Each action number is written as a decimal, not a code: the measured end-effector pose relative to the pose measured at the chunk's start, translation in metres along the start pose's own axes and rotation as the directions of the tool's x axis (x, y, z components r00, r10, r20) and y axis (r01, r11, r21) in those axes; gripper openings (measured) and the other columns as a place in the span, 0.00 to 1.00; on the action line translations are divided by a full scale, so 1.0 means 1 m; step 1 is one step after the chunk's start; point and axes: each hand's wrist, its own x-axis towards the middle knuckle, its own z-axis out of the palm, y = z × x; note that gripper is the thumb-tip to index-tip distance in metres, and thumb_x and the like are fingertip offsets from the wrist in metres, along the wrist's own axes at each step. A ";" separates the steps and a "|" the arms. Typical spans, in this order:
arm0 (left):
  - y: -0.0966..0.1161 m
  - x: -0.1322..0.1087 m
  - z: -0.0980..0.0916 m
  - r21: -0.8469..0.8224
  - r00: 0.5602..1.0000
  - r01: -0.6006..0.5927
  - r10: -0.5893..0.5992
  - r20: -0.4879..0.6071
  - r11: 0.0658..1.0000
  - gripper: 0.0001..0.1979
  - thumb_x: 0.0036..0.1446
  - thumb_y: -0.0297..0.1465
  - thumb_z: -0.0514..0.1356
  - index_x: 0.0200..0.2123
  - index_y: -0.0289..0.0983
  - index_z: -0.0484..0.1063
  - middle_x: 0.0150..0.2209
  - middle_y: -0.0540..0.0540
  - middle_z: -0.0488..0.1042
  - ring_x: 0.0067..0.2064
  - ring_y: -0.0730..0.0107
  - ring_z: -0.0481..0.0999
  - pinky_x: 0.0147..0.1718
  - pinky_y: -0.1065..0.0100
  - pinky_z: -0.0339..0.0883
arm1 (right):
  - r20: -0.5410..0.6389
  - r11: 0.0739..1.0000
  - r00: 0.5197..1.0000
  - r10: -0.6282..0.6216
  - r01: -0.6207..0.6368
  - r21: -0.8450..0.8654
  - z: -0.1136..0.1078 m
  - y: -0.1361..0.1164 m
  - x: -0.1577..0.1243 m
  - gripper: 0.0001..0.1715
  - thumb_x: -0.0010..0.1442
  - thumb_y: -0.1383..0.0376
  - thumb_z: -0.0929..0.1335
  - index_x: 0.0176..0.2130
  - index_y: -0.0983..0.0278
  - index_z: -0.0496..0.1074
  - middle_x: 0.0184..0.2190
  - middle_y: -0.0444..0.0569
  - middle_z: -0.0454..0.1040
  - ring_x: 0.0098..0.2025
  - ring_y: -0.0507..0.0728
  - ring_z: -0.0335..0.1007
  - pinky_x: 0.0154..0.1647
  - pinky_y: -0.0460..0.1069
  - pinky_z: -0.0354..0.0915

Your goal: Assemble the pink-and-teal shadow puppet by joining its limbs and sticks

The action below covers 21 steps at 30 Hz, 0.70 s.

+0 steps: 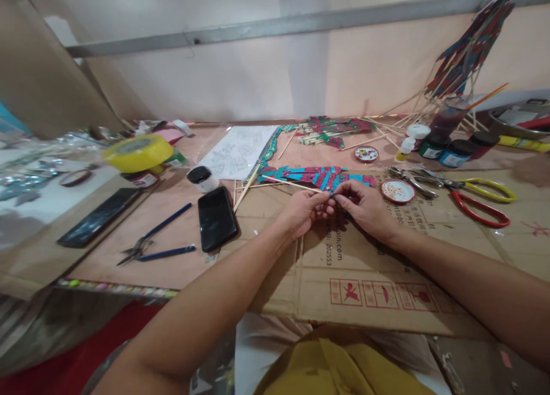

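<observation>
cardboard sheet (pixel 365 280): flattened box lying under both forearms and hands, printed side up, its near edge toward the body.
left hand (pixel 303 211): fingers curled, thumb and forefinger pinched on the near end of the thin stick (pixel 292 183).
right hand (pixel 365 208): fingertips closed on that same end, touching the left fingertips; whether a small dark bit sits between them is too small to tell.
thin stick, position: held at the meeting point of the two hands, just above the cardboard.
thin stick, long axis: runs from the pinch away to the left and slightly farther off, passing over the left knuckles; the free end points left, past the left hand.
nearer hand: the left lies alongside the stick's length, while the right meets only its tip.
black phone (pixel 217 217): face down, left of the left hand, well apart.
blue-handled pliers (pixel 158 240): farther left, beyond the phone.
painted cutout (pixel 313 176): teal and red, flat, just beyond both hands, its long axis left to right, nearly parallel with the stick.
round lid (pixel 397 191): just beyond the right hand.
scissors (pixel 476 200): to the right of the right hand, red and yellow handles.
paint jars (pixel 455 151): far right, beyond the scissors.
</observation>
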 end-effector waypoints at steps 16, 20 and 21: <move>0.000 -0.002 0.000 0.086 1.000 -0.008 0.005 0.028 0.996 0.14 0.44 0.34 0.71 0.27 0.29 0.74 0.23 0.45 0.74 0.24 0.78 0.71 0.24 0.76 0.64 | -0.009 0.982 0.993 -0.119 0.117 -0.145 0.000 0.002 0.001 0.03 0.56 0.68 0.66 0.34 0.62 0.69 0.30 0.45 0.71 0.31 0.52 0.67 0.31 0.48 0.64; 0.000 0.000 -0.003 0.021 0.998 0.044 -0.045 0.040 0.999 0.13 0.43 0.33 0.72 0.26 0.29 0.73 0.22 0.48 0.72 0.22 0.82 0.69 0.24 0.78 0.63 | -0.003 0.986 0.992 -0.125 0.124 -0.112 0.000 0.001 0.002 0.02 0.57 0.68 0.66 0.33 0.62 0.69 0.30 0.45 0.71 0.32 0.52 0.66 0.32 0.47 0.64; 0.000 0.000 -0.004 0.003 0.997 0.058 -0.058 0.052 0.998 0.13 0.43 0.32 0.72 0.26 0.29 0.73 0.22 0.48 0.72 0.22 0.82 0.69 0.24 0.78 0.63 | 0.001 0.988 0.992 -0.125 0.124 -0.093 0.000 0.001 0.002 0.02 0.58 0.68 0.66 0.34 0.62 0.69 0.31 0.45 0.71 0.32 0.52 0.66 0.33 0.47 0.64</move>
